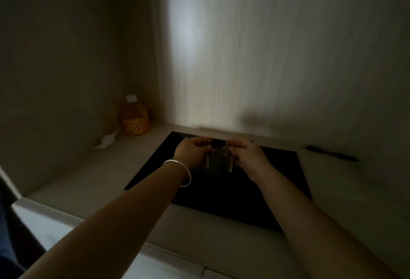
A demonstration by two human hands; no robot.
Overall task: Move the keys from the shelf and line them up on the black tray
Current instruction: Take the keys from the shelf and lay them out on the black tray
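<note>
A flat black tray (224,196) lies on the pale surface in a dim alcove. Both my hands reach over its far half. My left hand (193,151), with a silver bangle on the wrist, pinches a metal key (207,162) whose blade points toward me. My right hand (248,156) pinches a second key (230,164), held parallel to the first and a short gap to its right. Both keys are blurred; I cannot tell whether they touch the tray. A dark object (218,143) shows between my fingertips.
An orange-capped drink bottle (133,119) stands in the back left corner with a small white object (106,141) beside it. A dark pen (330,154) lies to the right of the tray. Walls close in at the left and back.
</note>
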